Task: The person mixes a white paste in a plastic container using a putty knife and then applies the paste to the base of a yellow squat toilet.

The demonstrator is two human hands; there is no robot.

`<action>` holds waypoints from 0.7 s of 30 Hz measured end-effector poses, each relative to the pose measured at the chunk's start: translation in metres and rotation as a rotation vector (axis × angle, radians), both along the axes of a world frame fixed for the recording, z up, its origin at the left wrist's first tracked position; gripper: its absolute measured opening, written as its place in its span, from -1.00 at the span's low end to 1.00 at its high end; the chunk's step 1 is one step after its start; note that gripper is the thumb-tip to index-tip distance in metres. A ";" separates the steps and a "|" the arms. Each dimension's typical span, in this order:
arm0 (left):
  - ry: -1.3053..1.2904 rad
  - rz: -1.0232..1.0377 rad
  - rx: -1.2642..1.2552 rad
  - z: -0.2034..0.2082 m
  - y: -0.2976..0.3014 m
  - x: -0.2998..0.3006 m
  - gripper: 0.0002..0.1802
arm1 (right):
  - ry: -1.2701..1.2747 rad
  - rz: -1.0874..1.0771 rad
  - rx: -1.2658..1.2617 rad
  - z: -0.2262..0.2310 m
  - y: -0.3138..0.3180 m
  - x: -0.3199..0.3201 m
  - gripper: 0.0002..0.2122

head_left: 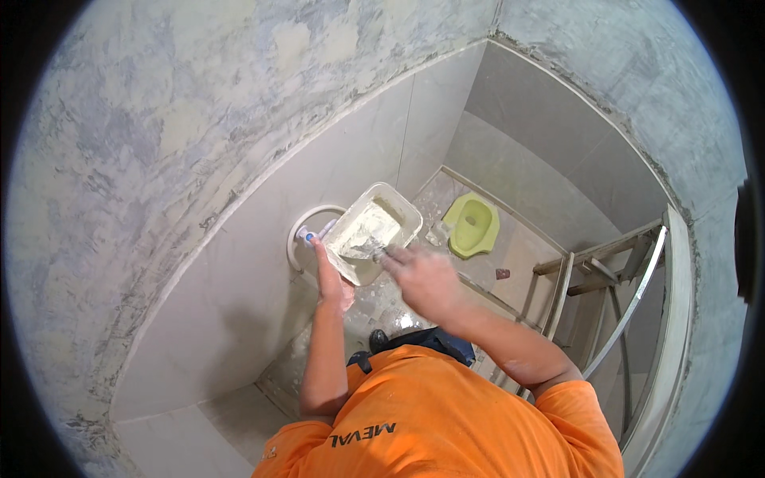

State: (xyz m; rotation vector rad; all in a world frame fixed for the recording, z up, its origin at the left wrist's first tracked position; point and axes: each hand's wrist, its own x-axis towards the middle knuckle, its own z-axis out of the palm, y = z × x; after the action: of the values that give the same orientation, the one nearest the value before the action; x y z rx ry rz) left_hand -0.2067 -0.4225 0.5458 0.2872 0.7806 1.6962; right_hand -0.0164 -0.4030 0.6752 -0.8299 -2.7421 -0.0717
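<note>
A pale rectangular plastic tub (408, 213) is tilted in front of my body, with creamy white putty (368, 231) spread across its inside. My left hand (330, 280) grips the tub by its near-left side, fingers partly hidden beneath it. Over the tub's right edge is my right hand (429, 280), smeared by motion and closed around a tool. Only the tool's greyish putty knife blade (373, 256) shows, its tip in the putty; the handle is covered by my fingers.
A yellow-green squat toilet (472, 226) is set in the floor ahead. On the left tiled wall are a looped white hose (293, 248) and a blue-and-white fitting (309, 237). A wooden frame (562, 295) stands at right by the doorway. Patchy plaster (191, 127) covers the upper walls.
</note>
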 end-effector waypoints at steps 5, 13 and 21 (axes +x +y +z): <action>-0.061 -0.021 -0.043 0.011 -0.006 0.001 -0.10 | 0.147 -0.131 -0.198 0.025 0.003 0.013 -0.63; 0.094 -0.004 -0.007 0.025 -0.002 0.013 -0.13 | 0.079 -0.165 -0.086 0.009 -0.023 -0.015 -0.63; 0.153 -0.007 -0.025 0.028 0.000 0.015 -0.19 | -0.108 -0.082 0.015 0.009 -0.029 -0.015 -0.62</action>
State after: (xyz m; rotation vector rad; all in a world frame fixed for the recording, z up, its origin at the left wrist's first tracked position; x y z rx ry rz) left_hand -0.1921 -0.4226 0.5741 0.4057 0.9112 1.6708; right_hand -0.0311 -0.4323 0.6840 -0.9607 -2.8029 -0.1575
